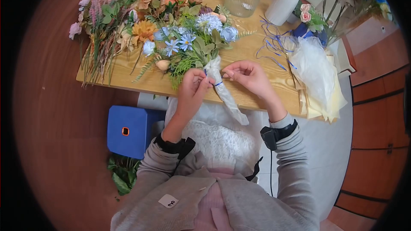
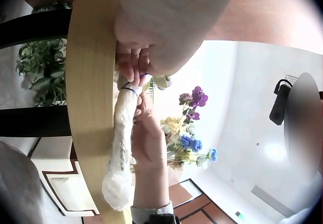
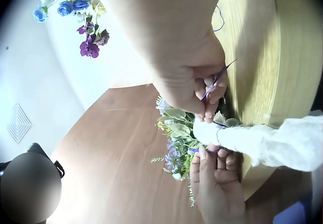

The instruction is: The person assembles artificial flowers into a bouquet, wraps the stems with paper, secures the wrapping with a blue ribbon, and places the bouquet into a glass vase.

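Observation:
A bouquet of pale-blue flowers and greenery [image 1: 209, 23] lies on the wooden table, its stems in a crumpled white wrap [image 1: 229, 100] that reaches over the front edge. Thin blue ribbon [image 2: 130, 89] circles the wrap just below the blooms. At the left of the wrap, my left hand [image 1: 192, 92] pinches one ribbon end between thumb and fingers. My right hand [image 1: 252, 79], on the other side, pinches the opposite ribbon end [image 3: 217, 80], whose tip sticks out past the fingers. Both hands are close beside the tied spot.
Many loose artificial flowers [image 1: 143, 30] spread over the table's left side. White vases [image 1: 286, 1] and a ribbed glass jar [image 1: 242, 0] stand at the back. Tangled blue ribbon [image 1: 274, 38] and sheer white wrapping [image 1: 314, 66] lie right. A blue stool [image 1: 128, 132] stands below the table, left.

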Action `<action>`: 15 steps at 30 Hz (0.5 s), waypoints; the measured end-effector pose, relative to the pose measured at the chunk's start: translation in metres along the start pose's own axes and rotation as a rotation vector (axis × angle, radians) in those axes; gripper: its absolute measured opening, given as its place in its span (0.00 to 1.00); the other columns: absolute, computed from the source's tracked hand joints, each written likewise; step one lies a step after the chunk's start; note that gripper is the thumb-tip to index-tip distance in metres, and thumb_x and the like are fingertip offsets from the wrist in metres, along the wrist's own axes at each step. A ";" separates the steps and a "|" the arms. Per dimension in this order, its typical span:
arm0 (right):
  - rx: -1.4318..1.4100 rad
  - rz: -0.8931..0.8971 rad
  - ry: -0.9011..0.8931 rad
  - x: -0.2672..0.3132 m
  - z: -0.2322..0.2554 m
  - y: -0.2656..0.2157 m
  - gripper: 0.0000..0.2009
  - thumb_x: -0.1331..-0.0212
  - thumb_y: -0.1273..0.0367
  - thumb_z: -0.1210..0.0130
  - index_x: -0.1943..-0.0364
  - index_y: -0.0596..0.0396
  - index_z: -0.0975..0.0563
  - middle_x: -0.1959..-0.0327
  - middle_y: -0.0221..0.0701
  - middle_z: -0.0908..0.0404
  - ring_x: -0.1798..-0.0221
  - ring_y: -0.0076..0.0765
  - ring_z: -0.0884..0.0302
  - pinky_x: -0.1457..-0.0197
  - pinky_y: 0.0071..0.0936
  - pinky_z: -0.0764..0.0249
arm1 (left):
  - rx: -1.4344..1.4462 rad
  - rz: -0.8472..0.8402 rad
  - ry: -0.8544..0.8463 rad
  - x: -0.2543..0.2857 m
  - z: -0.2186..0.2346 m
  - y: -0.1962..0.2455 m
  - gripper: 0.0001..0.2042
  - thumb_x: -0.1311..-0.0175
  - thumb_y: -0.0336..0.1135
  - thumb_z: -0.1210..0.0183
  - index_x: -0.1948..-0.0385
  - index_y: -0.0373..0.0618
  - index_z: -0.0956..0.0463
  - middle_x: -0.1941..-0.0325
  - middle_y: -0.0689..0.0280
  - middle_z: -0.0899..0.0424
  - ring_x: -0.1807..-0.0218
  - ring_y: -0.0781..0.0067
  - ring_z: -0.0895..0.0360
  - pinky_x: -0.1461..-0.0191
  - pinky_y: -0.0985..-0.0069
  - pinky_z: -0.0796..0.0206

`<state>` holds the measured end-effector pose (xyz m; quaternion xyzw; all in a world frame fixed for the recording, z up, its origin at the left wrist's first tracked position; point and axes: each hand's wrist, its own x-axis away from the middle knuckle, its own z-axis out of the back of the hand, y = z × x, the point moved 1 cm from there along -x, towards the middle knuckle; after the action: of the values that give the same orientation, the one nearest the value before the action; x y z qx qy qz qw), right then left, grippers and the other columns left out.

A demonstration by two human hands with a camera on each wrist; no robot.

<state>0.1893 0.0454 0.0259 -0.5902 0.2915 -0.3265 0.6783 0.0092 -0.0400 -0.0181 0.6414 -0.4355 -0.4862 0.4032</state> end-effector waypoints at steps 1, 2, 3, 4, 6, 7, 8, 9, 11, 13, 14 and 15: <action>-0.002 -0.001 0.001 0.001 -0.001 -0.001 0.09 0.41 0.71 0.43 0.60 0.63 0.22 0.66 0.28 0.19 0.63 0.17 0.24 0.59 0.16 0.28 | -0.023 -0.032 0.005 0.000 -0.001 -0.001 0.04 0.35 0.25 0.50 0.63 0.39 0.35 0.62 0.61 0.21 0.61 0.79 0.24 0.59 0.82 0.32; -0.032 0.014 0.010 0.002 -0.002 -0.003 0.09 0.41 0.71 0.43 0.61 0.63 0.22 0.67 0.29 0.18 0.65 0.17 0.25 0.60 0.16 0.28 | -0.046 -0.065 0.010 0.000 -0.002 -0.001 0.04 0.36 0.24 0.48 0.62 0.37 0.33 0.62 0.62 0.21 0.61 0.79 0.24 0.57 0.83 0.32; -0.062 0.028 0.018 0.003 -0.004 -0.006 0.08 0.41 0.71 0.43 0.62 0.64 0.21 0.68 0.30 0.18 0.67 0.17 0.26 0.62 0.16 0.28 | -0.047 -0.063 0.009 0.001 -0.003 0.000 0.04 0.36 0.24 0.48 0.62 0.37 0.33 0.62 0.62 0.21 0.61 0.79 0.24 0.57 0.83 0.32; -0.064 0.027 0.018 0.005 -0.005 -0.008 0.08 0.41 0.71 0.43 0.62 0.64 0.21 0.68 0.30 0.18 0.67 0.17 0.26 0.62 0.16 0.28 | -0.117 -0.076 0.021 0.001 -0.004 0.001 0.04 0.37 0.24 0.47 0.62 0.37 0.30 0.63 0.64 0.21 0.63 0.81 0.24 0.59 0.83 0.32; 0.037 0.082 0.042 0.008 -0.007 -0.014 0.08 0.41 0.72 0.44 0.63 0.64 0.21 0.70 0.30 0.18 0.68 0.18 0.25 0.62 0.17 0.28 | -0.188 -0.089 0.032 0.000 -0.007 0.007 0.05 0.38 0.24 0.46 0.62 0.36 0.27 0.65 0.66 0.20 0.65 0.83 0.25 0.60 0.84 0.32; 0.036 0.082 0.043 0.010 -0.009 -0.019 0.08 0.41 0.72 0.44 0.63 0.64 0.21 0.70 0.30 0.18 0.68 0.18 0.25 0.62 0.17 0.28 | -0.215 -0.097 0.008 -0.001 -0.009 0.011 0.06 0.39 0.24 0.45 0.61 0.36 0.25 0.65 0.67 0.20 0.66 0.83 0.25 0.62 0.84 0.32; 0.140 0.095 0.026 0.012 -0.011 -0.026 0.08 0.40 0.71 0.45 0.61 0.63 0.22 0.69 0.30 0.18 0.66 0.20 0.24 0.60 0.18 0.28 | -0.242 -0.104 -0.018 -0.002 -0.010 0.013 0.07 0.40 0.23 0.43 0.61 0.36 0.24 0.65 0.68 0.20 0.66 0.84 0.25 0.63 0.84 0.32; 0.244 0.108 0.008 0.013 -0.013 -0.033 0.09 0.39 0.71 0.45 0.60 0.63 0.23 0.67 0.31 0.18 0.65 0.21 0.23 0.58 0.19 0.27 | -0.243 -0.103 -0.020 -0.002 -0.011 0.015 0.07 0.40 0.23 0.43 0.61 0.36 0.24 0.65 0.68 0.20 0.66 0.84 0.25 0.63 0.84 0.32; 0.368 0.224 0.013 0.014 -0.017 -0.041 0.07 0.39 0.71 0.46 0.61 0.62 0.22 0.70 0.30 0.19 0.68 0.21 0.24 0.61 0.19 0.27 | -0.492 -0.136 -0.110 -0.004 -0.012 0.016 0.10 0.42 0.23 0.43 0.58 0.35 0.25 0.66 0.68 0.20 0.66 0.84 0.25 0.64 0.85 0.33; 0.491 0.339 0.018 0.015 -0.022 -0.047 0.06 0.39 0.72 0.47 0.63 0.61 0.22 0.72 0.29 0.19 0.71 0.21 0.24 0.63 0.19 0.27 | -0.401 -0.077 -0.110 -0.005 -0.012 0.015 0.09 0.41 0.23 0.43 0.59 0.35 0.24 0.65 0.66 0.19 0.64 0.82 0.24 0.62 0.84 0.32; 0.269 0.262 0.011 0.015 -0.024 -0.048 0.07 0.38 0.72 0.47 0.61 0.61 0.23 0.70 0.29 0.19 0.70 0.20 0.25 0.63 0.19 0.27 | -0.310 -0.018 -0.108 -0.005 -0.012 0.013 0.08 0.41 0.22 0.43 0.60 0.35 0.24 0.65 0.65 0.19 0.63 0.80 0.23 0.60 0.83 0.31; 0.048 0.184 0.004 0.016 -0.025 -0.048 0.08 0.38 0.72 0.48 0.59 0.61 0.24 0.69 0.29 0.19 0.69 0.20 0.25 0.63 0.19 0.28 | -0.310 -0.017 -0.110 -0.006 -0.012 0.010 0.08 0.41 0.22 0.43 0.60 0.35 0.24 0.65 0.65 0.19 0.63 0.80 0.23 0.60 0.83 0.31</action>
<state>0.1750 0.0137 0.0703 -0.5438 0.3381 -0.2710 0.7187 0.0185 -0.0364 -0.0044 0.5477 -0.3712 -0.5853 0.4686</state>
